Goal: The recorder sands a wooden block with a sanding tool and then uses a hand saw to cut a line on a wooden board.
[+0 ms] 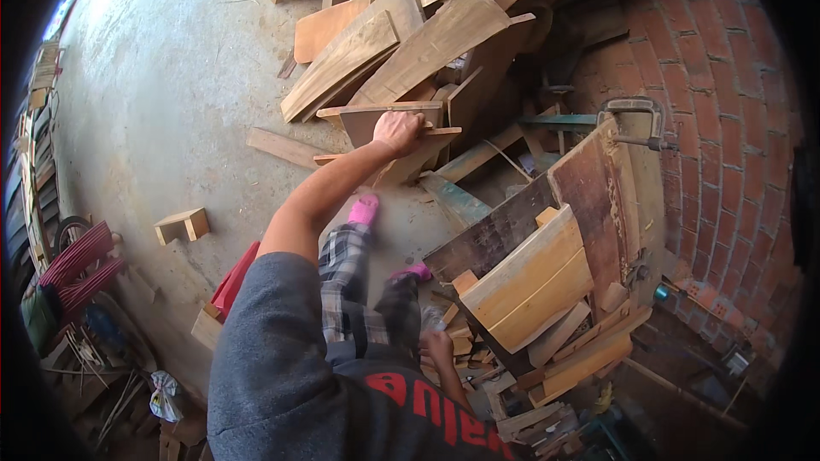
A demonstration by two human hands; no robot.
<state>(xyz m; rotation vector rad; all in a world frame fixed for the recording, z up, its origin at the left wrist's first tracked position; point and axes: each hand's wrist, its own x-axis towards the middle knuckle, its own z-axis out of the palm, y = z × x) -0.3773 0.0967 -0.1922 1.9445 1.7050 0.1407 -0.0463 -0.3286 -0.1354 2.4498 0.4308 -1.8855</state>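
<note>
My left arm stretches forward, and my left hand (400, 131) is closed over the edge of a brown wooden board (359, 125) beside a pile of lumber. Part of that board is hidden by my fingers. Thin wooden strips show on either side of the hand. My right hand (437, 346) hangs low near my right leg, its fingers curled. Whatever it may hold is too small and dim to make out. To its right stands a workbench (589, 172) with a pale curved wooden panel (530, 282) on it.
Large wooden offcuts (436, 38) are heaped ahead against a dark corner. A metal clamp (636, 119) grips the bench by a brick wall (717, 145). A small wooden bracket (183, 225) and a red plastic stool (235, 280) are on the left. Wood scraps (589, 358) lie under the bench.
</note>
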